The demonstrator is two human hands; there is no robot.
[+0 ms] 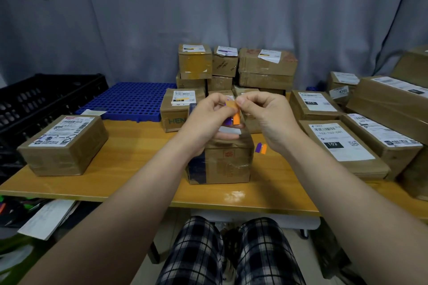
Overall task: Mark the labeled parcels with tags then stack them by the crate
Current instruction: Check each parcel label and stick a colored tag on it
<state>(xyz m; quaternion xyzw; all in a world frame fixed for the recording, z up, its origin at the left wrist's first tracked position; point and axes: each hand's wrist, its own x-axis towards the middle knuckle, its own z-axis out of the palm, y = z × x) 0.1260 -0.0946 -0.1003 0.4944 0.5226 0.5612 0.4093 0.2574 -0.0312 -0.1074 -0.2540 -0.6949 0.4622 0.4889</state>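
Above a taped cardboard parcel (220,164) at the middle of the table, my left hand (206,115) holds a small strip of orange and purple tags (233,118). My right hand (266,113) pinches the top of an orange tag on that strip, thumb against forefinger. Two more tags (261,148), purple and orange, lie on the table just right of the parcel. A labeled parcel (64,143) sits at the left, close to the black crate (34,104).
A blue perforated pallet (129,102) lies behind the left parcel. Several labeled boxes are stacked at the back centre (231,65) and along the right side (347,143). The wooden table (139,164) ends at a front edge above my knees.
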